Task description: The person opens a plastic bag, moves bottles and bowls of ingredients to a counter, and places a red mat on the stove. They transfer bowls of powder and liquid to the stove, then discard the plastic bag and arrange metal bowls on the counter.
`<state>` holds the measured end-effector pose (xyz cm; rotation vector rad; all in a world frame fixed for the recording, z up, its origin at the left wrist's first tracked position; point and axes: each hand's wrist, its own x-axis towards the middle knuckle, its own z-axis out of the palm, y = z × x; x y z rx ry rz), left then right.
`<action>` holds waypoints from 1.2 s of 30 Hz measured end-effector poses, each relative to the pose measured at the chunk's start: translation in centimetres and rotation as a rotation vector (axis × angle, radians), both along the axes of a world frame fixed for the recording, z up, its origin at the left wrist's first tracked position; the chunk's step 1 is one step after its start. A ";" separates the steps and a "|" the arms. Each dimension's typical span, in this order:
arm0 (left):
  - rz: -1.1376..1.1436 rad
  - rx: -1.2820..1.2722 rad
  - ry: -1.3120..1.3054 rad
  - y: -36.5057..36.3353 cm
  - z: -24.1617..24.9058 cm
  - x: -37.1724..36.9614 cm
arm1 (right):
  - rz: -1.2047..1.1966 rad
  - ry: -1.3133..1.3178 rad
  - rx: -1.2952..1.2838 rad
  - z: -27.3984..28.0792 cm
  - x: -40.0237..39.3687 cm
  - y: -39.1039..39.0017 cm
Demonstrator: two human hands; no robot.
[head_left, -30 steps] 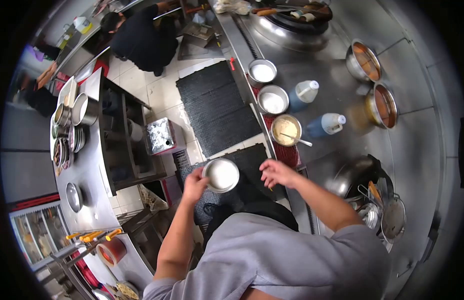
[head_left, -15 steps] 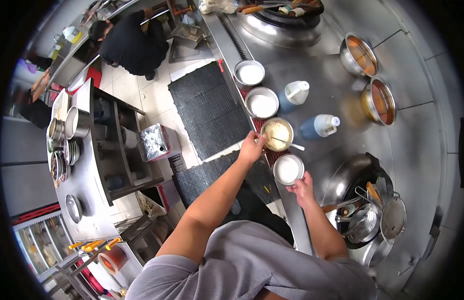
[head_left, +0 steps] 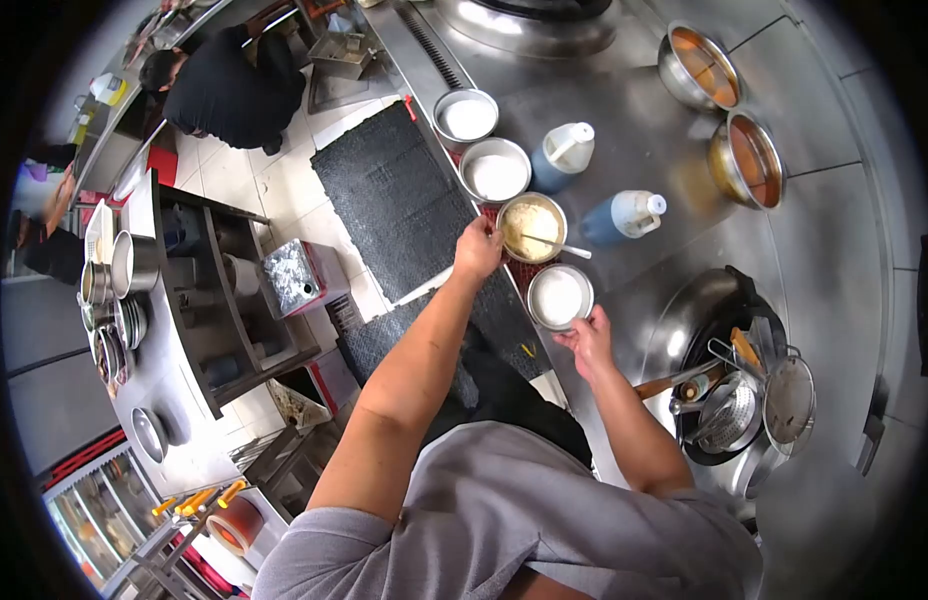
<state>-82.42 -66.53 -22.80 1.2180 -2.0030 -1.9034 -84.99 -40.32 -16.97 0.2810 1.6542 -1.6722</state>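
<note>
Four round metal bowls stand in a line along the counter's edge. At the rim of the bowl with a pale yellow, crumbly content (head_left: 533, 207), my left hand (head_left: 479, 250) is closed, its fingers gripping the near side. A spoon (head_left: 564, 246) leans in that bowl, its handle sticking out to the right. My right hand (head_left: 590, 342) grips the lower edge of the nearest bowl of white content (head_left: 560, 297), thumb along its side. Farther up are a second white-filled bowl (head_left: 495, 170) and a third white-filled bowl (head_left: 466, 117).
Two plastic jugs of blue liquid, one nearer (head_left: 624, 218) and one farther (head_left: 564, 157), stand right of the bowls. A wok (head_left: 699, 318) holds strainers and ladles. Two metal basins (head_left: 700, 67) with orange-brown content sit at the back. A person in black (head_left: 224, 90) bends at the far left.
The view has shifted, so bowls and jugs appear farther up and left. Both hands stay at the same two bowls.
</note>
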 end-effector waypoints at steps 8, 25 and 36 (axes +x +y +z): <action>0.051 0.256 0.139 0.7 3.4 2.8 | -0.115 -0.121 -0.155 1.2 2.0 -0.3; 1.200 -0.228 -0.607 18.7 8.7 61.7 | 1.591 -0.148 -0.591 6.4 17.5 -27.4; 2.500 -0.145 0.019 53.4 12.6 70.4 | 2.546 0.215 -0.395 1.8 41.6 -19.8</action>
